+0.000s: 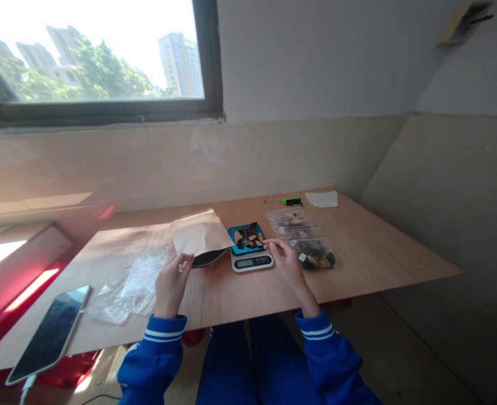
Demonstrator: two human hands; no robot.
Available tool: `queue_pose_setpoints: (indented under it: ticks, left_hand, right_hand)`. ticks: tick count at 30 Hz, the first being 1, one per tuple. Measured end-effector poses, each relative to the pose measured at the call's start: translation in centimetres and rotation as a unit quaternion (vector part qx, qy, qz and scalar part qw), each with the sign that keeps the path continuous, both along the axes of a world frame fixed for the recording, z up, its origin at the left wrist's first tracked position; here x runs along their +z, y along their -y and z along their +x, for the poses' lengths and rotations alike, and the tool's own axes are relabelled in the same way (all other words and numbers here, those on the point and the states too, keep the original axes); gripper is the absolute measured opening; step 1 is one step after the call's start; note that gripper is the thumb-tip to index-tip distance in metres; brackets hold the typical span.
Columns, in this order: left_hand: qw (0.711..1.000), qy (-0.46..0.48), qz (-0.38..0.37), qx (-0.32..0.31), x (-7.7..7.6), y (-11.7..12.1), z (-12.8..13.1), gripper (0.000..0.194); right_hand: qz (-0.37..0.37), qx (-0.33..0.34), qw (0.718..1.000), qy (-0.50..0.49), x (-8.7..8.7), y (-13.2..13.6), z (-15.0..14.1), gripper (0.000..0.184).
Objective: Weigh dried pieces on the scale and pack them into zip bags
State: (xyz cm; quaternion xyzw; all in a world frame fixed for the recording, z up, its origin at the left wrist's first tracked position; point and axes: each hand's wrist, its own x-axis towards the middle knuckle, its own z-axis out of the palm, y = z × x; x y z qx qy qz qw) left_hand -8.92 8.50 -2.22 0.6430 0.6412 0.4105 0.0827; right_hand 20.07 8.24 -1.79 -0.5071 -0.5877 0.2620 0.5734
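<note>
My left hand (pixel 174 281) pinches the open edge of a light-brown paper bag (pixel 200 233), which lies tilted with its dark mouth facing me. My right hand (pixel 285 261) reaches to the right side of a small white digital scale (pixel 252 262) with a blue top. Its thumb and forefinger are pinched at the edge of a heap of dried, curled dark-brown and tan pieces (pixel 248 236) on the scale, apparently on one piece. Right of that hand lie several clear zip bags (pixel 311 247) with similar pieces inside. The scale's display is lit, its digits too small to read.
A pile of clear plastic bags (pixel 136 287) lies left of my left hand. A phone (pixel 50 332) with a cable plugged in rests at the table's left edge. A green-and-black screwdriver (pixel 290 201) and white paper (pixel 322 199) lie at the back of the wooden table (pixel 370 253).
</note>
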Motion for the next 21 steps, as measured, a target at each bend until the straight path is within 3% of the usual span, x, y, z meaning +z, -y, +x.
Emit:
queue_pose_setpoints:
  ticks: [5,11,16,19,21]
  left_hand:
    - [0.999,-0.011,-0.03,0.008,-1.7,-0.1,-0.7,0.021]
    - [1.0,0.007,-0.014,0.002,-1.4,0.2,-1.3,0.023]
    - [0.998,-0.011,0.061,0.023,0.5,1.4,0.2,0.023]
    - [0.992,-0.036,0.12,0.019,1.6,2.3,1.3,0.021]
    - [0.987,-0.036,0.154,0.022,2.1,2.9,1.7,0.021]
  right_hand:
    - [-0.034,-0.012,0.999,-0.02,-1.0,1.6,1.6,0.035]
    - [-0.04,-0.025,0.997,-0.058,-1.3,3.2,2.2,0.035]
    - [-0.03,0.135,0.99,-0.008,1.2,3.9,-2.5,0.027]
    - [0.03,0.225,0.969,0.101,2.4,3.1,-6.9,0.031]
    - [0.048,0.241,0.947,0.206,2.5,2.0,-9.5,0.034]
